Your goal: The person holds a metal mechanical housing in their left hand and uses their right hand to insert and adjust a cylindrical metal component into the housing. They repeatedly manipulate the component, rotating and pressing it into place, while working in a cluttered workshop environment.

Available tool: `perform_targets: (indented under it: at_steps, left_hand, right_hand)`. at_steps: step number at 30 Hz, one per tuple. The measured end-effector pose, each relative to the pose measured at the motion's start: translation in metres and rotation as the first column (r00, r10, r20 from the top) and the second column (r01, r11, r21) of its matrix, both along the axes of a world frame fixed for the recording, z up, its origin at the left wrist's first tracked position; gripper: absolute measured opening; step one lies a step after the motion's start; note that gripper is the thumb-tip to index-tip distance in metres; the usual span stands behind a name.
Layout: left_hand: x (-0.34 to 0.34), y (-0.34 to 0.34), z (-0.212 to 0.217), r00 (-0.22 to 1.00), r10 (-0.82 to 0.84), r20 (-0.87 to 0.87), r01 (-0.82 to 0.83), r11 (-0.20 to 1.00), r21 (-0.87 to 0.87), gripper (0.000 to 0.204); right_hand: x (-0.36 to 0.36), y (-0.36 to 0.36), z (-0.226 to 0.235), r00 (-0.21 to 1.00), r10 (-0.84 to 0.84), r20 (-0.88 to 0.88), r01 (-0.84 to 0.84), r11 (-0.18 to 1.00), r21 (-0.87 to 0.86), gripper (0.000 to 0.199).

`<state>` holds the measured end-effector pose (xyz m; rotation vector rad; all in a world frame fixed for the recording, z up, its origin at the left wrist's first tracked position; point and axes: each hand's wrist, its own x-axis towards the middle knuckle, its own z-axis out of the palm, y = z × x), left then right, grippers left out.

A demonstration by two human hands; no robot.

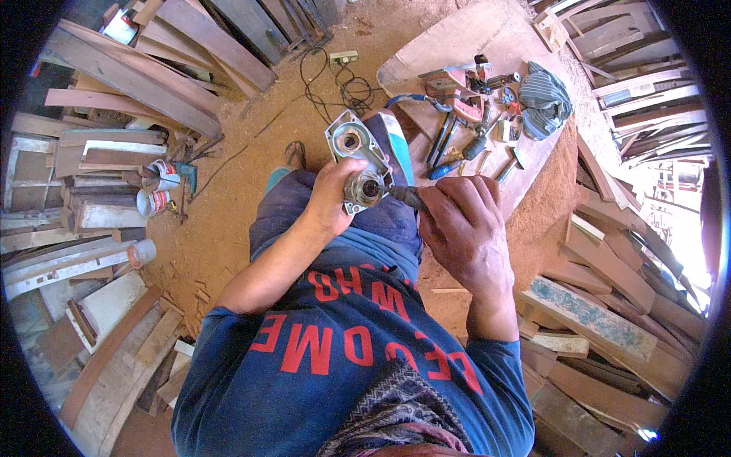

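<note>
While my left hand (333, 196) wraps around the grey metal housing (356, 158) over my lap, its long axis pointing away from me, my right hand (463, 221) pinches a dark-handled screwdriver (402, 196), tip running leftward into the housing's round bearing seat (365, 189).

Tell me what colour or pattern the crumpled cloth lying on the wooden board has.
In the head view, the crumpled cloth is blue-grey with thin pale stripes.
</note>
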<state>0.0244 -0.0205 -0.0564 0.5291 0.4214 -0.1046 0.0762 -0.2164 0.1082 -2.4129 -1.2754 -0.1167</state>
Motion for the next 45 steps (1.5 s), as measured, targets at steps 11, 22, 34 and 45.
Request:
perform_targets:
  at_steps: [11, 22, 34, 45]
  left_hand:
    - [0.000, -0.004, 0.000, 0.999, -0.003, -0.042, 0.004, 1.000, 0.017, 0.043]
    - [0.001, 0.005, -0.024, 0.992, -0.025, -0.121, 0.016, 0.997, -0.072, 0.053]
    - [0.004, -0.002, -0.017, 0.983, -0.028, -0.180, 0.025, 1.000, -0.018, 0.058]
    - [0.010, -0.009, -0.016, 0.987, -0.063, -0.147, 0.053, 0.996, -0.075, 0.054]
  right_hand:
    - [0.014, -0.012, -0.037, 0.974, -0.143, -0.177, 0.194, 0.929, 0.316, 0.035]
    - [0.092, -0.210, -0.234, 0.342, -0.725, -0.598, 0.937, 0.217, 0.273, 0.025]
    - [0.156, -0.220, -0.343, 0.254, -0.778, -0.575, 0.966, 0.231, 0.115, 0.028]
    - [0.149, -0.228, -0.325, 0.320, -0.891, -0.323, 0.943, 0.268, 0.196, 0.040]
